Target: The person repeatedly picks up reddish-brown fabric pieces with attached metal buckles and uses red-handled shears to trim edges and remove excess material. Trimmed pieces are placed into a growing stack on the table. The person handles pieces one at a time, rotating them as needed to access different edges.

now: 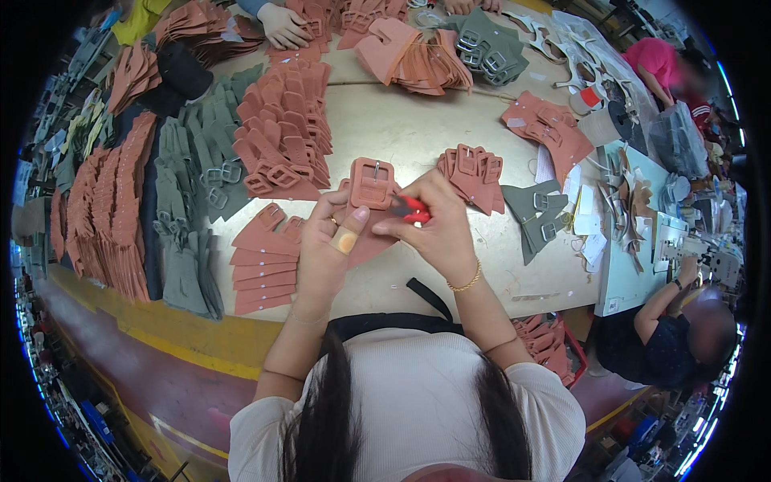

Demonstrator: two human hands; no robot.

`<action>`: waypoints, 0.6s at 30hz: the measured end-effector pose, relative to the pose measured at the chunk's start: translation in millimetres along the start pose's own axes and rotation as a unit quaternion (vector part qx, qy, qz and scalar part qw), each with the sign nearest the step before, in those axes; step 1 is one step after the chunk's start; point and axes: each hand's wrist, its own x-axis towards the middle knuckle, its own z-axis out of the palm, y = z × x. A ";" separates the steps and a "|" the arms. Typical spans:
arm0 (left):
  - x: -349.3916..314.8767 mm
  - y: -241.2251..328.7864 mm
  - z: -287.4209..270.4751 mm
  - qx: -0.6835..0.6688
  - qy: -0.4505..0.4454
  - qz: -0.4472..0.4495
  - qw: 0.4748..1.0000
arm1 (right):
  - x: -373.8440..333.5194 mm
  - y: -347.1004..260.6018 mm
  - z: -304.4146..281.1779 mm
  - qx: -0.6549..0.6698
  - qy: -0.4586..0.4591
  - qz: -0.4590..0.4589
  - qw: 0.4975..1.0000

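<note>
My left hand [323, 245] grips a terracotta leather piece with a buckle [373, 195]. Its thumb, which has a tan bandage, presses on the front just under the square covered frame. A metal prong crosses the buckle's opening. In my right hand [442, 229] is a pair of red-handled snips [414, 210], its dark tips at the right edge of the buckled piece. Part of that piece hangs below, between my hands. Beside my left wrist lies a fanned row of terracotta pieces [263, 277]. Beyond my right hand rests a small terracotta buckled bunch [470, 177].
Grey-green buckled straps [536, 215] lie to the right. Terracotta strap piles [285, 128] and grey-green piles [181, 265] fill the table's left side. A co-worker's hand [283, 28] rests at the far edge. Thread cones [601, 127] stand at right, near a seated person [654, 345].
</note>
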 end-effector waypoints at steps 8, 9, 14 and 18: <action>1.0 4.6 -12.4 -0.102 0.012 -0.063 0.993 | 12.6 10.5 -35.1 0.142 0.051 -0.058 0.987; 2.0 4.8 -12.8 -0.120 -0.004 -0.080 0.990 | 13.6 11.7 -34.3 0.103 0.068 -0.055 0.991; 4.4 2.1 -7.3 -0.285 -0.045 -0.192 0.938 | 7.0 10.5 -19.2 0.291 -0.057 0.102 0.950; 2.0 14.0 -11.1 -0.346 -0.143 -0.167 0.912 | 8.5 1.8 -19.4 0.339 -0.064 0.187 0.920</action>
